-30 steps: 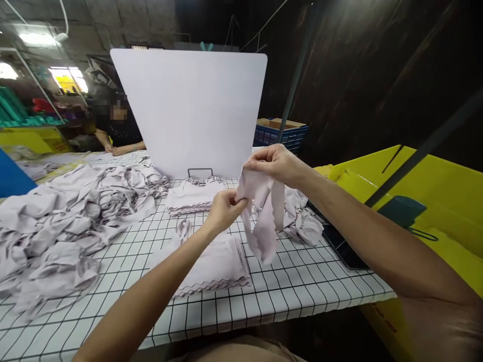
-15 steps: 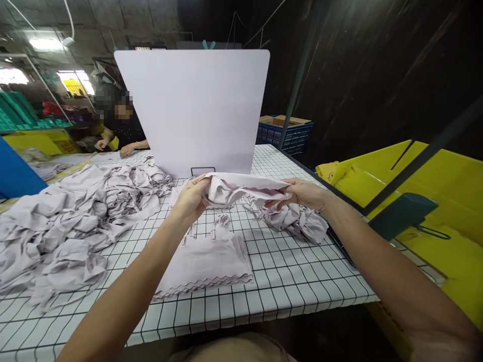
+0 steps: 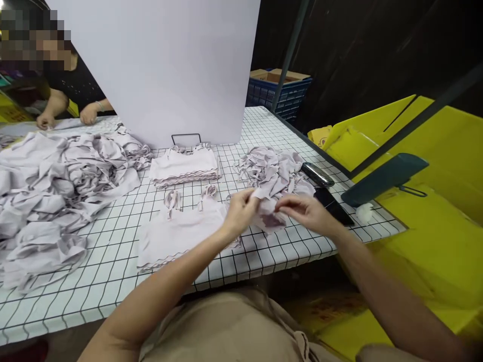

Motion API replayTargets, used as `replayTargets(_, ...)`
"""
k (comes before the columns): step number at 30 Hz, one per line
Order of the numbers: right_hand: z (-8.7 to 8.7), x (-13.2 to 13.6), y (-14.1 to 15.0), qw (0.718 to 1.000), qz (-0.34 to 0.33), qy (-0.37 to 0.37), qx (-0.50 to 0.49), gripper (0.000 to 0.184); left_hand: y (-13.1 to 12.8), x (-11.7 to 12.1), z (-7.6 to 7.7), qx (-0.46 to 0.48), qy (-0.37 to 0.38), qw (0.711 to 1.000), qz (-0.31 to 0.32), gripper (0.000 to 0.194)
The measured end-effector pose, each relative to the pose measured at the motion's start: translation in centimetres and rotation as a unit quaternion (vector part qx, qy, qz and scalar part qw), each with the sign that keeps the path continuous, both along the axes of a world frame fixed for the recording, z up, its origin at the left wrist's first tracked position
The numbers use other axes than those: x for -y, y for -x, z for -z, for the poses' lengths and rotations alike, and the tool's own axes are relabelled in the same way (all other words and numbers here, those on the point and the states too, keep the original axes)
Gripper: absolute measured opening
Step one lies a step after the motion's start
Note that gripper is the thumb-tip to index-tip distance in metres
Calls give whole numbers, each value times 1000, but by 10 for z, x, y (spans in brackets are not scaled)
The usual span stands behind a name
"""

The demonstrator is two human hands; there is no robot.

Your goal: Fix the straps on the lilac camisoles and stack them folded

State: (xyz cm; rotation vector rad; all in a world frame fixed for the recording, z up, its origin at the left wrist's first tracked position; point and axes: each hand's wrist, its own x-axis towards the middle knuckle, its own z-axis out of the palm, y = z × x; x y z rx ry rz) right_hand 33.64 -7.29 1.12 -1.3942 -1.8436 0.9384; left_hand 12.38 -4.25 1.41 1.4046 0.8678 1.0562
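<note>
My left hand (image 3: 241,211) and my right hand (image 3: 305,211) both pinch a crumpled pale lilac garment (image 3: 267,208) low over the checked table (image 3: 113,271), near its front edge. The piece lies bunched between the two hands. Just left of my left hand lies a flat stack of lilac tops (image 3: 177,234) with their straps pointing away from me. Right behind the held piece sits a small heap of crumpled lilac pieces (image 3: 273,168).
A second flat stack (image 3: 184,168) lies before a white board (image 3: 158,65). A big pile of lilac cloth (image 3: 56,186) covers the left. A dark phone (image 3: 334,206) and a black object (image 3: 317,174) lie at the right edge by yellow bins (image 3: 433,166). A co-worker's hands (image 3: 68,115) rest far left.
My hands have come down and toward me with the garment, from chest height to just over the table's front. The camera has tilted downward.
</note>
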Motion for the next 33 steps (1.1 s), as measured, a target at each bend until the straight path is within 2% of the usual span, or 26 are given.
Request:
replayTargets(3,30,17,25,994,-42,41,-87,49,-22,39,11,-45,-120,990,57,24)
replayTargets(6,56,7,45,998,-17,0,-66,64,-27,68,22,-81,-159,976,125,27)
replayTargets(9,68,-23,62,990,-36,-69,120,88,-24,80,35,-65,-121,981,139,29)
replayTargets(11,70,-45,73,961,-57,-67,263,110,-20,79,41,-44,-73,990,113,28)
replayTargets(13,70,-59,82,932,-44,-56,356,117,-14,75,44,-26,-29,996,86,26)
replayTargets(15,71,-67,88,921,-10,-57,386,106,-8,69,43,-14,0,998,68,25)
replayTargets(19,74,-73,95,922,54,-67,378,69,-3,65,44,1,26,999,46,21)
replayTargets(22,74,-79,98,930,41,-52,362,37,-4,65,47,17,44,997,57,21)
replayTargets(24,72,-80,97,938,19,-36,344,28,-3,60,48,35,65,996,53,21)
replayTargets(26,66,-76,90,946,-7,-16,323,21,2,50,47,65,103,992,21,21)
replayTargets(29,46,-59,68,962,-71,17,265,7,12,26,43,123,182,974,-54,20)
replayTargets(31,24,-43,49,970,-115,32,210,15,18,10,41,155,237,953,-104,17)
replayTargets(33,-3,-27,31,986,-132,33,93,19,23,-5,38,176,301,926,-145,15)
